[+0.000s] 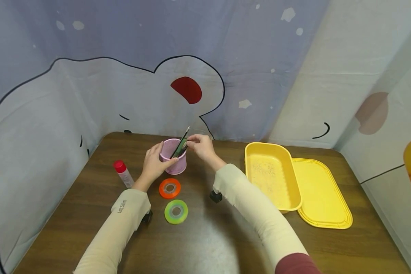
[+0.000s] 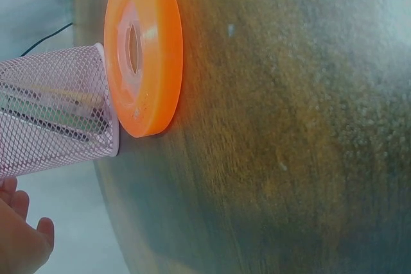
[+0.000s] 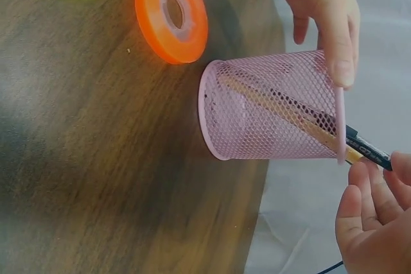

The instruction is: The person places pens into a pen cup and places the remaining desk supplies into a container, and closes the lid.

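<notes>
A pink mesh pen cup stands upright at the back of the table. My left hand grips it near the rim, thumb across the front. In the right wrist view, my right hand pinches the upper end of a black marker, whose lower part is inside the cup. Beside the marker, a yellowish pencil leans within the mesh. A dark pencil and a flat green item stick out above the rim. In front of the cup lies an orange tape roll.
Nearer the person is a green tape roll. A glue stick with a red cap stands left of my left hand. To the right, a yellow tub sits partly over its yellow lid. A printed curtain borders the back edge.
</notes>
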The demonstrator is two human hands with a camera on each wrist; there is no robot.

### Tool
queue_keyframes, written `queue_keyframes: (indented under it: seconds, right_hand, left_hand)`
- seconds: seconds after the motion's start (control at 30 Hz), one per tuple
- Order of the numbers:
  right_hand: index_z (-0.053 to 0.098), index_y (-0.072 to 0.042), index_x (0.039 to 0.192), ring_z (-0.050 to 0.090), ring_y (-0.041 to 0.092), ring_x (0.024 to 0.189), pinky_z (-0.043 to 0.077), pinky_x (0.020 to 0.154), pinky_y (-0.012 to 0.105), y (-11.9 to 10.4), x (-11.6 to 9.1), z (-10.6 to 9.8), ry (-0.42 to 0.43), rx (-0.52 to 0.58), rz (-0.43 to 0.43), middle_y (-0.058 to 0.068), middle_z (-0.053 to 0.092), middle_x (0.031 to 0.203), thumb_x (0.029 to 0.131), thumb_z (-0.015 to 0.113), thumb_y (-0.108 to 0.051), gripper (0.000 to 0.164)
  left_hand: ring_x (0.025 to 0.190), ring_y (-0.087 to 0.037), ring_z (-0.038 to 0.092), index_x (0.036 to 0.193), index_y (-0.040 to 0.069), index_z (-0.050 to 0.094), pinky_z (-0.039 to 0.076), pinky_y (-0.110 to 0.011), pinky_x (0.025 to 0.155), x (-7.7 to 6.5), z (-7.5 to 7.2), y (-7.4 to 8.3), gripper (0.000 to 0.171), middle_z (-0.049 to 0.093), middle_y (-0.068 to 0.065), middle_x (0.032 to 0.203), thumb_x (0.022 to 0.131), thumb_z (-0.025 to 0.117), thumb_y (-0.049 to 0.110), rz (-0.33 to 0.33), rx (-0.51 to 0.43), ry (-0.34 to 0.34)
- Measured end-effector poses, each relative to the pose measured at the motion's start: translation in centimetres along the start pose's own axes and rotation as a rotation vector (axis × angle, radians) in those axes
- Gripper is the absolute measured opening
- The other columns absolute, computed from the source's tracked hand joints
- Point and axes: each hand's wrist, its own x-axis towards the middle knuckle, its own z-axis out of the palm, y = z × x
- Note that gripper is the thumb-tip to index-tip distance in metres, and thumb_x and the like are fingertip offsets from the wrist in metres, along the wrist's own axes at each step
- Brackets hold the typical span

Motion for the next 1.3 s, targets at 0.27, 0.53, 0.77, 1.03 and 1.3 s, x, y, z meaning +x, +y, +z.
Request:
queue_keyframes:
  seconds: [0.27,0.53,0.77,1.03,1.3]
  right_hand:
    - [0.063,0.003,0.099,0.063,0.035,0.082,0.053,0.069,0.031,0.4,-0.3,-0.5,-0.016,-0.001,0.015,0.019,0.066,0.093,0.083,0.059,-0.012,0.022]
    - [0.061,0.001,0.101,0.062,0.033,0.081,0.052,0.07,0.034,0.3,-1.1,-1.9,-0.082,-0.049,0.016,0.018,0.065,0.092,0.083,0.06,-0.014,0.023]
    - [0.059,0.0,0.106,0.062,0.03,0.08,0.051,0.068,0.034,0.5,-2.3,-4.1,-0.159,-0.09,-0.008,0.018,0.064,0.095,0.083,0.06,-0.014,0.027]
    - [0.056,-0.005,0.113,0.06,0.031,0.088,0.048,0.074,0.046,1.2,-3.9,-7.5,-0.234,-0.097,-0.008,0.016,0.063,0.101,0.083,0.059,-0.018,0.032]
    - [0.052,-0.004,0.118,0.057,0.018,0.087,0.048,0.065,0.028,2.1,-6.2,-12.1,-0.256,-0.058,0.027,0.018,0.057,0.109,0.082,0.06,-0.018,0.039]
  left_hand:
    - [0.127,-0.032,0.025,0.139,0.008,0.025,0.026,-0.052,0.101,0.2,0.2,0.0,0.089,0.029,-0.014,0.141,0.072,0.064,0.052,0.012,-0.003,0.006]
    - [0.126,-0.032,0.026,0.138,0.006,0.027,0.026,-0.052,0.101,0.3,0.3,-0.2,0.089,0.03,-0.014,0.141,0.071,0.065,0.052,0.022,-0.003,0.016]
    - [0.125,-0.033,0.026,0.138,0.006,0.027,0.026,-0.052,0.101,0.5,0.2,-0.4,0.089,0.03,-0.015,0.14,0.071,0.065,0.051,0.034,0.011,0.022]
    - [0.127,-0.034,0.025,0.139,0.006,0.026,0.025,-0.053,0.101,0.7,-0.1,-0.6,0.09,0.029,-0.015,0.141,0.072,0.064,0.052,0.038,0.016,0.015]
    - [0.13,-0.038,0.022,0.141,0.001,0.012,0.019,-0.055,0.104,0.5,0.0,-1.0,0.097,0.02,-0.02,0.145,0.074,0.063,0.05,0.042,0.035,0.028]
